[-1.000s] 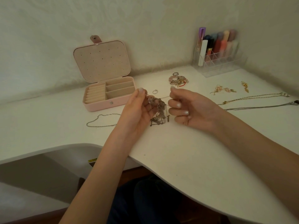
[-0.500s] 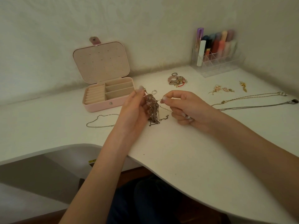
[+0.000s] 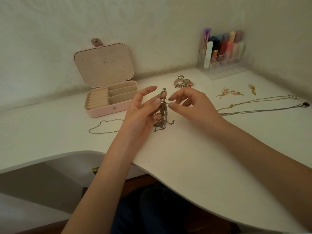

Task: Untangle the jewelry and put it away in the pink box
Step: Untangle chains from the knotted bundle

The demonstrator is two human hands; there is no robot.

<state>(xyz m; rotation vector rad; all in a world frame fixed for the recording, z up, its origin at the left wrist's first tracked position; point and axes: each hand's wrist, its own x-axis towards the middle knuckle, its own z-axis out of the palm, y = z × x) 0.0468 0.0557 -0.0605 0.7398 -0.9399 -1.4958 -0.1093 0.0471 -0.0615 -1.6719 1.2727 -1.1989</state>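
Over the white desk (image 3: 185, 166), head view: my left hand (image 3: 141, 114) holds the tangled clump of chains (image 3: 163, 115) up off the surface, thumb and middle fingers pinching its upper part, index finger stretched out above. Loose ends of the clump dangle down to the desk near my palm. My right hand (image 3: 190, 105) sits just beside the clump, thumb and forefinger nipping a strand at its top, other fingers loosely curled. Pink box (image 3: 108, 108) stands open behind my left hand, lid upright against the wall, ring rolls and three compartments showing. A thin silver chain (image 3: 103, 127) lies flat on the desk left of my left wrist. Beaded bracelets (image 3: 184, 82) sit in a heap beyond my hands. Right of them: pink earrings (image 3: 229, 93), a gold earring (image 3: 252, 89), two long necklaces (image 3: 258, 105) stretched side by side. Clear organizer (image 3: 224, 65) with lipsticks stands in the back corner.
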